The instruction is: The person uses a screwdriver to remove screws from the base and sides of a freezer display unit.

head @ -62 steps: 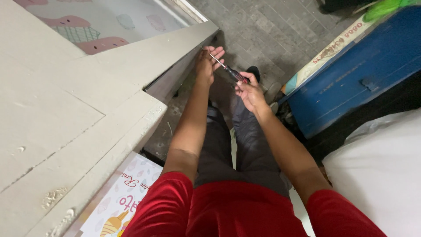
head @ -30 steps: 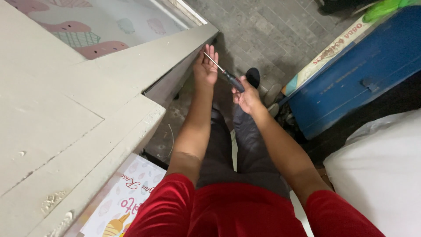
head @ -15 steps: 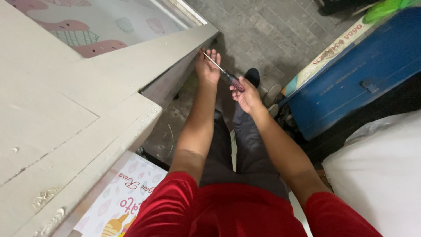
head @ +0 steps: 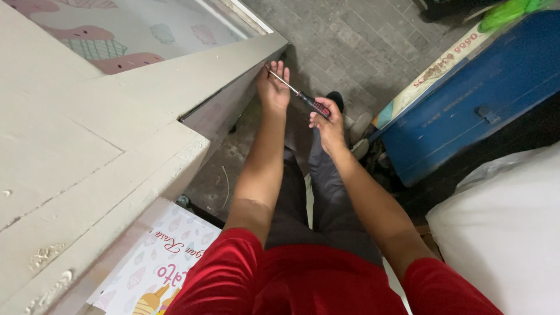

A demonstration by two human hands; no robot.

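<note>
My right hand [head: 328,122] grips the red-and-black handle of a screwdriver [head: 303,98]. Its thin metal shaft slants up and left to the side face of a grey cabinet [head: 192,76], just under the far top corner. My left hand [head: 273,87] rests against that same side, fingers closed around the shaft near the tip. Whatever the tip touches is hidden behind my fingers. Both forearms reach forward over my dark trousers and red shirt.
The grey cabinet fills the left, with a patterned lid [head: 116,35] behind it. A blue box [head: 466,105] stands at the right, a white bag [head: 501,233] below it. A printed sheet [head: 157,262] lies at lower left. Grey brick floor [head: 356,41] lies ahead.
The screwdriver tip and my left hand have stayed at the cabinet's far corner. My right hand has turned slightly on the handle and the view has shifted a little.
</note>
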